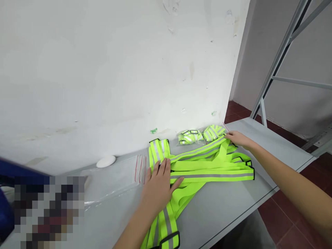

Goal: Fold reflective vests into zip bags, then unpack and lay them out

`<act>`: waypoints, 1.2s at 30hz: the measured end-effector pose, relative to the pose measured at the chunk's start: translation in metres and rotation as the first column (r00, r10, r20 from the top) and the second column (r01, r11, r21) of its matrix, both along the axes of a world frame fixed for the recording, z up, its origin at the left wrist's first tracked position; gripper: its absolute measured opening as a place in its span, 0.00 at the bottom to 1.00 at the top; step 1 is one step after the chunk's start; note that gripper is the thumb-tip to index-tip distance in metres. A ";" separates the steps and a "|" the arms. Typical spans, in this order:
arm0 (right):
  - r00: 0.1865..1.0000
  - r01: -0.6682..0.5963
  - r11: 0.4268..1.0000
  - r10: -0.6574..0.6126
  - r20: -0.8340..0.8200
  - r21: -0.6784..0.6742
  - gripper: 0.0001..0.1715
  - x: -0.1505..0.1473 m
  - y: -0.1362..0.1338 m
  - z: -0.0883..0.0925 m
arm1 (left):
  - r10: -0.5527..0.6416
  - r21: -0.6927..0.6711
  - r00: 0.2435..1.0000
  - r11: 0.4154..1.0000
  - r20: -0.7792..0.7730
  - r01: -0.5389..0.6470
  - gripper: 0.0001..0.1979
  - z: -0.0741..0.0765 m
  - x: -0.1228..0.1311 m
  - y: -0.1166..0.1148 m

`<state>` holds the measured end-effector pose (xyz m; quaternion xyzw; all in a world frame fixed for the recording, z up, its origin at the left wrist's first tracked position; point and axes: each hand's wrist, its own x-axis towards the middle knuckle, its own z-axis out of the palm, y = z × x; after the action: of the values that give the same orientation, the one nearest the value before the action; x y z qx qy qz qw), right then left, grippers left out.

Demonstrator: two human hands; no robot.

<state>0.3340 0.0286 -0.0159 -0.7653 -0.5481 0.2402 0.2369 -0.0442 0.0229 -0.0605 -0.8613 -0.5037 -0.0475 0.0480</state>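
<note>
The neon-yellow reflective strap vest [207,166] lies spread across the grey table [280,145], its grey-striped bands crossing one another — one end trails off the near edge at the bottom of the view, the far end reaches toward the wall. Right of the vest the tabletop runs bare out to its corner, with dark red floor tiles [293,214] below. Behind it, tight against the white wall [116,69], sit two bagged, folded vests [202,135]. To the left lie clear zip bags [116,178] with red seal lines, and beyond them a small white round object [105,161]. A grey metal rack [282,52] stands at the far right.

The left hand [158,185] is pressed flat on the straps, fingers stretched out and slightly fanned, thumb out to the side — holding nothing, just pinning. The right hand [237,138] reaches to the vest's far end, fingertips closed on the strap right beside the bagged vests.
</note>
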 end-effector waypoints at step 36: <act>0.887 0.179 0.885 0.043 -0.459 0.430 0.25 -0.012 0.009 -0.034 | -0.350 -0.091 0.907 0.921 0.235 0.379 0.22 0.027 0.190 0.059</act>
<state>0.3221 0.0373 -0.0501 -0.6282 -0.4902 0.2671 0.5419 0.1462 0.0822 -0.0338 -0.9314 -0.3378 -0.1138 -0.0742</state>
